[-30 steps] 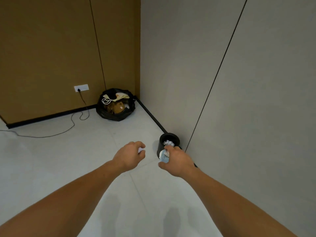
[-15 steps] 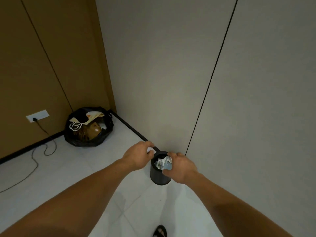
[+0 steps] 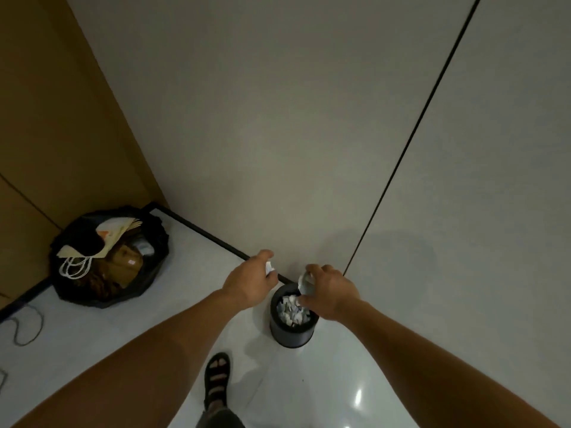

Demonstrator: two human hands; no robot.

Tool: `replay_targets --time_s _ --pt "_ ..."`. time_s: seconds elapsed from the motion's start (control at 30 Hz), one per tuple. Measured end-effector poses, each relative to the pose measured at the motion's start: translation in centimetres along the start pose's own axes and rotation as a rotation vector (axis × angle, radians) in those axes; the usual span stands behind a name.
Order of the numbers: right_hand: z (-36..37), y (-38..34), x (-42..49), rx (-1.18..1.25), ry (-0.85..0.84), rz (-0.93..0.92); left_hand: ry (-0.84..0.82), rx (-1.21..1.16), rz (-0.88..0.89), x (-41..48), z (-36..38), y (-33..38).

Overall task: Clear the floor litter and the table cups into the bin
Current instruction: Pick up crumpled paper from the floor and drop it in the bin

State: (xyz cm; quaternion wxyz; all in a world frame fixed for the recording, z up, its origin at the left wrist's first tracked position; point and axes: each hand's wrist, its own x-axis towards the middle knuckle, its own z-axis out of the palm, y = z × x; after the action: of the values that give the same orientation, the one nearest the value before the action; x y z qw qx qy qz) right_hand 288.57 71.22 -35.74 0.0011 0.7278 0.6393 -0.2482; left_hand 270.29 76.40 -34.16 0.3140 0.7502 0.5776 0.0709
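Right hand (image 3: 332, 293) curls finger and thumb round a crumpled pale grey-white piece of litter (image 3: 304, 284), held over the far rim of the small black cylindrical bin (image 3: 290, 335). Left hand (image 3: 248, 284), just left of the bin, has its fingers folded round a small white paper scrap (image 3: 269, 268) that shows only at its far edge. Whether either piece bears print cannot be told.

The bin stands upright on the glossy white tiled floor (image 3: 340, 381), long axis vertical, mouth up, packed to the rim with white and bluish scraps (image 3: 292, 312). Its far side sits just beside the grey panelled wall (image 3: 309, 149) and the black skirting strip (image 3: 200, 231). Open floor lies to its near, left and right sides.

A foot in a black strapped sandal (image 3: 217, 378) stands near-left of the bin. Well apart, in the far-left corner, an open black plastic refuse sack (image 3: 154, 245) holds a cream paper carrier bag (image 3: 114, 234) with an orange mark too blurred to read. A thin dark cable (image 3: 26, 327) loops on the floor at the left edge.
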Motion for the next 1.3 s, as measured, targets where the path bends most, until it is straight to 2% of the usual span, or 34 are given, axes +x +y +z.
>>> replay_targets --time_s 0.13,0.33,0.57,0.83,1.0,1.13,1.3 --pt "1.9 -1.4 5.7 0.081 -0.019 0.165 -0.179 0.051 0.098 8.1 -0.6 -2.8" --pt "5.9 -2.7 10.3 0.223 -0.038 0.418 -0.357 0.136 0.185 18.5 -0.4 -6.8" --pt "15.9 1.0 15.1 0.315 -0.084 0.605 -0.531 0.226 0.233 26.5 10.5 -10.7" --pt "32.4 8.1 25.4 0.370 -0.074 0.658 -0.648 0.276 0.235 32.7 28.2 -18.8" --pt "40.6 11.9 29.5 0.368 -0.039 0.677 -0.688 0.294 0.210 36.2 36.2 -21.9" --pt "43.5 13.0 29.6 0.470 0.009 0.743 -0.731 0.315 0.157 37.0 38.6 -23.8" --pt "43.1 13.6 26.5 0.489 0.001 0.753 -0.761 0.344 0.186 36.5 37.4 -23.3"
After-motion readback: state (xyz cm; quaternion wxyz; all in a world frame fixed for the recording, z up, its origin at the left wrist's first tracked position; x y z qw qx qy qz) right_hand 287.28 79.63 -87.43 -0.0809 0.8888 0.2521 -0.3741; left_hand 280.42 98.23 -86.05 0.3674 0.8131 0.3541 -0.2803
